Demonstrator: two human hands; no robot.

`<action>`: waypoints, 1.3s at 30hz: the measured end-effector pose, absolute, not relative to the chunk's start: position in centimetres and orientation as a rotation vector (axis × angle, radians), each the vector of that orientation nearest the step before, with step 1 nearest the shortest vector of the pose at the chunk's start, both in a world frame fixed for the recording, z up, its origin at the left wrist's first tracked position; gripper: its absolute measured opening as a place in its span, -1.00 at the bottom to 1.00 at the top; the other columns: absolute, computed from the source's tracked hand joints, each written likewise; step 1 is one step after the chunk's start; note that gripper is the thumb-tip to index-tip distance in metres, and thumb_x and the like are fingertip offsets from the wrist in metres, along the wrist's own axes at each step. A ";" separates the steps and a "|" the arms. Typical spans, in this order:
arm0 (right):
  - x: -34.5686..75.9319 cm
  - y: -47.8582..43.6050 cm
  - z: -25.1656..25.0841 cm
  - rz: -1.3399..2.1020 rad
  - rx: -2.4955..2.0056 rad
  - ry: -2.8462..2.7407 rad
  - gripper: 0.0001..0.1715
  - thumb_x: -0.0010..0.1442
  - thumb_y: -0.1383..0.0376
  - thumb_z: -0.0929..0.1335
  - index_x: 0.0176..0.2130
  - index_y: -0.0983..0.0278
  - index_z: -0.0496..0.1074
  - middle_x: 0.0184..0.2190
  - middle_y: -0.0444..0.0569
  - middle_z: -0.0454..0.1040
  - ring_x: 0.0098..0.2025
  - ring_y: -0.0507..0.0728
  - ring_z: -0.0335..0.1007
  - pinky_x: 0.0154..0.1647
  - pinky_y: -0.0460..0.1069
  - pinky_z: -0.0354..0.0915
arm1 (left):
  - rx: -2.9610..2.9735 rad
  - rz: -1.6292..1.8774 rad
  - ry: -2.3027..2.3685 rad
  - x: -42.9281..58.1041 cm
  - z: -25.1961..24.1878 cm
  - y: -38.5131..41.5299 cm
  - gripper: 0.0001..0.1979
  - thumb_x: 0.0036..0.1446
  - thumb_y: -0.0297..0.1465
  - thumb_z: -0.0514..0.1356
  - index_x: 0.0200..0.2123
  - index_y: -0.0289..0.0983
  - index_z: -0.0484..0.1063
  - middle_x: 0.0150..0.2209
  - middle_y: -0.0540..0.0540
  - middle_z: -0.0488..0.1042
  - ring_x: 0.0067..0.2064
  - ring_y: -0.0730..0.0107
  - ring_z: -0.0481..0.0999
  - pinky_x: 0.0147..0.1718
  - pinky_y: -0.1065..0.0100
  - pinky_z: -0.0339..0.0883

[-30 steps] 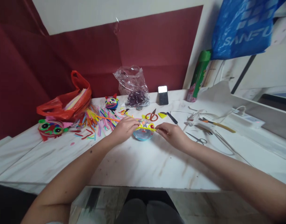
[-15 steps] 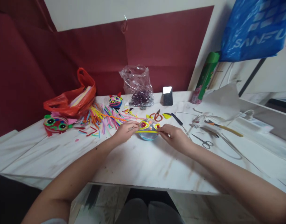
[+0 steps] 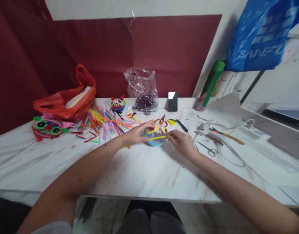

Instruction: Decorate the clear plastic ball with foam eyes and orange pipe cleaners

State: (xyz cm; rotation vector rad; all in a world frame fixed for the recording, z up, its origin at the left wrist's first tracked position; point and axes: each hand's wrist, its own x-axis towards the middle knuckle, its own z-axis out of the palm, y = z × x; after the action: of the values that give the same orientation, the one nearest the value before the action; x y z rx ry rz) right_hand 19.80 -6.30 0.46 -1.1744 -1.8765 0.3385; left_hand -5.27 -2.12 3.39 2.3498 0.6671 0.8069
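A clear ball (image 3: 158,142) with a light-blue lower part sits on the table in front of me, bearing red-and-yellow eyes. My left hand (image 3: 137,133) grips the ball's left side, fingers over the top and thumb lower down. Across the front of the ball runs a yellow pipe cleaner (image 3: 157,138). Its right end is pinched in my right hand (image 3: 180,140), close against the ball. Just behind the ball lie orange-handled scissors (image 3: 162,120), partly hidden by it.
Left are a decorated ball with a face (image 3: 48,127), a red plastic bag (image 3: 62,100) and many coloured pipe cleaners (image 3: 110,122). A smaller decorated ball (image 3: 117,104), a clear bag (image 3: 145,94) and a black phone-like object (image 3: 172,102) stand behind. Right lie small scissors (image 3: 209,149), pliers (image 3: 227,136) and cables.
My left hand has moved from the pipe cleaner's left end to grasp the ball's side. The right hand still pinches the other end. The view has shifted slightly.
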 end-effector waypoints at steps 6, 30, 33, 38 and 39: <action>20.4 -6.2 0.5 0.241 -1.192 -1.857 -0.79 0.21 0.19 0.25 -0.34 0.23 0.38 -0.45 -0.03 0.54 -0.47 0.10 0.43 -0.44 -0.03 0.32 | 2.348 0.868 0.575 -3.6 2.5 -0.1 -0.50 0.04 -0.30 0.28 0.10 -0.17 0.38 0.26 -0.20 0.26 0.32 0.14 0.17 0.27 0.06 0.01; 21.5 -6.0 0.5 -0.195 -0.973 -1.995 -0.80 0.31 0.27 0.22 -0.28 0.24 0.40 -0.40 0.01 0.49 -0.33 0.14 0.45 -0.32 0.02 0.37 | 2.259 0.976 0.544 -3.7 1.5 -1.3 -0.52 0.18 -0.31 0.17 0.18 -0.13 0.30 0.31 -0.15 0.17 0.36 0.17 0.05 0.32 0.06 -0.07; 21.7 -6.2 0.9 0.085 -0.987 -1.880 -0.79 0.27 0.19 0.27 -0.33 0.22 0.42 -0.43 -0.02 0.51 -0.37 0.12 0.46 -0.32 0.02 0.38 | 2.236 1.027 0.568 -3.5 1.1 -1.3 -0.50 0.12 -0.28 0.23 0.15 -0.17 0.32 0.28 -0.19 0.22 0.35 0.14 0.08 0.30 0.08 -0.03; 22.6 -4.7 2.1 0.614 -0.997 -1.352 -0.75 0.12 0.09 0.38 -0.36 0.23 0.40 -0.57 -0.16 0.43 -0.52 0.03 0.38 -0.42 -0.04 0.36 | 2.242 1.127 0.787 -2.8 0.6 -2.2 -0.23 -0.17 -0.29 0.42 0.15 -0.20 0.28 0.22 -0.26 0.28 0.27 0.03 0.23 0.24 0.06 0.09; 22.5 -4.0 2.1 0.671 -1.011 -1.305 -0.73 0.08 0.08 0.41 -0.38 0.23 0.40 -0.59 -0.17 0.42 -0.55 0.01 0.36 -0.45 -0.06 0.34 | 2.272 1.143 0.808 -2.7 0.6 -2.4 -0.20 -0.21 -0.28 0.44 0.15 -0.20 0.29 0.20 -0.26 0.29 0.26 0.03 0.24 0.24 0.07 0.10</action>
State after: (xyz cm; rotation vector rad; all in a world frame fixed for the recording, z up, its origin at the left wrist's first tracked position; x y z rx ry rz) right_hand 22.48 -4.01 2.14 -1.0110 -1.3054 0.6709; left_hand -2.70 -2.43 0.56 2.2717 0.8075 1.1431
